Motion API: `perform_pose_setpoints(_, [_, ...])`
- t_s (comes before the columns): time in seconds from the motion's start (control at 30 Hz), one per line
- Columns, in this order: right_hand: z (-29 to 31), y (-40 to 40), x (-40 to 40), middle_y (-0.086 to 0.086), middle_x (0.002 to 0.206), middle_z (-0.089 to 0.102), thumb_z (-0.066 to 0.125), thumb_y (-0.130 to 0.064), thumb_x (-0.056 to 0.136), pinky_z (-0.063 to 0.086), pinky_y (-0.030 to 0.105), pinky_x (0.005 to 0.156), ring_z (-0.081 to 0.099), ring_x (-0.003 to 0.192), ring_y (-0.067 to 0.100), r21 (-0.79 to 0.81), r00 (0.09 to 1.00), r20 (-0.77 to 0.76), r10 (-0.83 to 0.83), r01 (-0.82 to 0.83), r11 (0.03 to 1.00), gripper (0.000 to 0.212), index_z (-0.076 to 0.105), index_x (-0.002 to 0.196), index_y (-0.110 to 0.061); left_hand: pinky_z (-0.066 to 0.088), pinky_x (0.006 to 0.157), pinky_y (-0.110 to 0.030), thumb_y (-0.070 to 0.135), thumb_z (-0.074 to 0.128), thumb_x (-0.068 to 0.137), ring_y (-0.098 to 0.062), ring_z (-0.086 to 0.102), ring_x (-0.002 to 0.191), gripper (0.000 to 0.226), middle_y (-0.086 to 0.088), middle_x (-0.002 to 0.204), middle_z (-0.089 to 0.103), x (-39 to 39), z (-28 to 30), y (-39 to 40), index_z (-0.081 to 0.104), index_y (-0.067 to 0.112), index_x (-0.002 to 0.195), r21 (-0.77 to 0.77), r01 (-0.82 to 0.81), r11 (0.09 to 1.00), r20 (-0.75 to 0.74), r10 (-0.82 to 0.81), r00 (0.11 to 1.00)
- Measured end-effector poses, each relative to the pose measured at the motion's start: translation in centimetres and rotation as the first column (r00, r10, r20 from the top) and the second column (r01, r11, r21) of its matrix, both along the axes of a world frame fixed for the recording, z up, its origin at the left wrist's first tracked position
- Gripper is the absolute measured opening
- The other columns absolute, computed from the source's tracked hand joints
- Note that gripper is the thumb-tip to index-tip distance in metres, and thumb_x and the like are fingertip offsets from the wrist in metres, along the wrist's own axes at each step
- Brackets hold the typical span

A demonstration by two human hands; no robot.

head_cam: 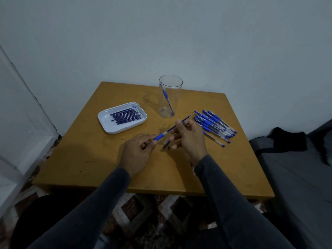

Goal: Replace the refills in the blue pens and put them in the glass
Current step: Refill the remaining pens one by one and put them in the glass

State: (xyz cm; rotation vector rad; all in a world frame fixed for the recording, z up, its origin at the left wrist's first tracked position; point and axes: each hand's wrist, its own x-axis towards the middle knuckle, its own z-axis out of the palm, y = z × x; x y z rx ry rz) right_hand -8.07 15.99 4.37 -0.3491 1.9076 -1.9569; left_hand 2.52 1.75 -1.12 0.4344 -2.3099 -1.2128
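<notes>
My left hand (138,151) pinches the blue grip section (159,136) of a taken-apart pen. My right hand (190,137) pinches a thin blue refill (186,118) whose lower end meets the grip section; the refill slants up to the right. A clear barrel piece (166,142) shows under the right hand's fingers. The clear glass (169,96) stands at the table's back with one blue pen (168,100) inside. A pile of several blue pens (213,125) lies to the right of my hands. A white tray (107,125) at the left holds several dark refills (126,115).
The small wooden table (86,159) stands against a pale wall. A dark grey cushion or seat (296,168) lies beside the table's right edge. Patterned floor (143,212) shows below the table's front edge.
</notes>
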Motion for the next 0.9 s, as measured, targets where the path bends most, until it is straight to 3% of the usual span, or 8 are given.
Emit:
perform_pose_setpoints(0.17, [0.1,0.1,0.1,0.019,0.079,0.069,0.067,-0.037,0.097,0.039,0.024,0.039,0.054,0.055,0.02,0.226,0.989,-0.011,0.146,-0.14,0.964,0.034,0.073,0.094,-0.004,0.05,0.075,-0.017,0.021,0.065,0.097,-0.004,0.062,0.089,0.028,0.014,0.102,0.067,0.0,0.1,0.1,0.068,0.029,0.124,0.017,-0.008,1.0,-0.002,0.008,1.0])
perform_pose_setpoints(0.27, [-0.5,-0.1,0.1,0.01,0.09,0.073,0.05,-0.052,0.103,0.042,0.026,0.043,0.059,0.064,0.019,0.24,0.999,-0.022,-0.043,0.047,0.97,0.044,0.071,0.1,-0.013,0.048,0.074,-0.015,0.023,0.065,0.097,-0.003,0.061,0.089,0.029,0.015,0.102,0.066,0.1,0.1,0.0,0.067,0.029,0.124,0.018,-0.015,1.0,0.009,0.015,1.0])
perform_pose_setpoints(0.33, [-0.8,0.0,-0.3,0.004,0.096,0.069,0.046,-0.039,0.108,0.046,0.025,0.053,0.061,0.075,0.014,0.33,0.989,-0.088,-0.121,0.143,0.933,0.033,0.069,0.106,-0.016,0.049,0.073,-0.013,0.023,0.064,0.097,-0.002,0.061,0.089,0.029,0.017,0.1,0.065,0.0,0.1,0.0,0.066,0.029,0.125,0.007,-0.019,1.0,0.013,0.019,1.0])
perform_pose_setpoints(0.43, [-0.8,0.5,-0.9,-0.006,0.103,0.062,0.057,-0.019,0.101,0.046,0.021,0.071,0.058,0.093,0.007,0.595,0.974,-0.191,0.121,0.016,0.804,0.011,0.066,0.105,-0.022,0.048,0.074,-0.012,0.024,0.063,0.097,0.002,0.058,0.089,0.029,0.023,0.099,0.061,0.0,0.2,0.1,0.066,0.029,0.125,-0.012,-0.017,1.0,0.03,0.018,0.999])
perform_pose_setpoints(0.57, [-0.8,-0.1,0.1,-0.005,0.1,0.062,0.07,-0.021,0.094,0.043,0.017,0.065,0.057,0.086,0.005,0.694,0.938,-0.141,0.316,-0.134,0.707,0.01,0.062,0.099,-0.025,0.048,0.073,-0.011,0.023,0.063,0.097,0.0,0.058,0.089,0.03,0.019,0.101,0.062,0.1,0.1,0.1,0.067,0.026,0.126,-0.026,-0.01,1.0,0.046,0.011,0.999])
perform_pose_setpoints(0.73, [-0.5,-1.7,-0.9,0.003,0.115,0.065,0.07,-0.025,0.096,0.055,0.037,0.098,0.062,0.108,0.017,0.854,0.926,-0.03,0.375,-0.171,0.492,0.021,0.066,0.115,-0.017,0.045,0.071,-0.006,0.026,0.063,0.097,0.005,0.056,0.09,0.031,0.018,0.105,0.063,0.0,0.3,0.1,0.066,0.028,0.128,-0.005,-0.015,1.0,0.069,0.015,0.997])
perform_pose_setpoints(0.8, [-0.5,-1.5,-1.0,0.003,0.114,0.065,0.069,-0.025,0.096,0.054,0.034,0.095,0.061,0.107,0.016,0.835,0.931,-0.075,0.356,-0.137,0.533,0.019,0.068,0.113,-0.017,0.045,0.072,-0.004,0.025,0.063,0.097,0.008,0.055,0.091,0.031,0.018,0.103,0.062,0.0,0.4,0.0,0.066,0.027,0.127,0.005,-0.011,1.0,0.064,0.01,0.998])
perform_pose_setpoints(0.9, [-0.8,-0.4,-0.8,-0.003,0.096,0.065,0.069,-0.026,0.097,0.047,0.022,0.07,0.059,0.087,0.009,0.684,0.935,-0.275,0.224,0.027,0.729,0.005,0.066,0.097,-0.021,0.042,0.071,-0.001,0.023,0.064,0.097,0.013,0.054,0.089,0.03,0.02,0.099,0.062,0.1,0.3,0.1,0.068,0.024,0.126,-0.001,0.0,1.0,0.042,0.0,0.999])
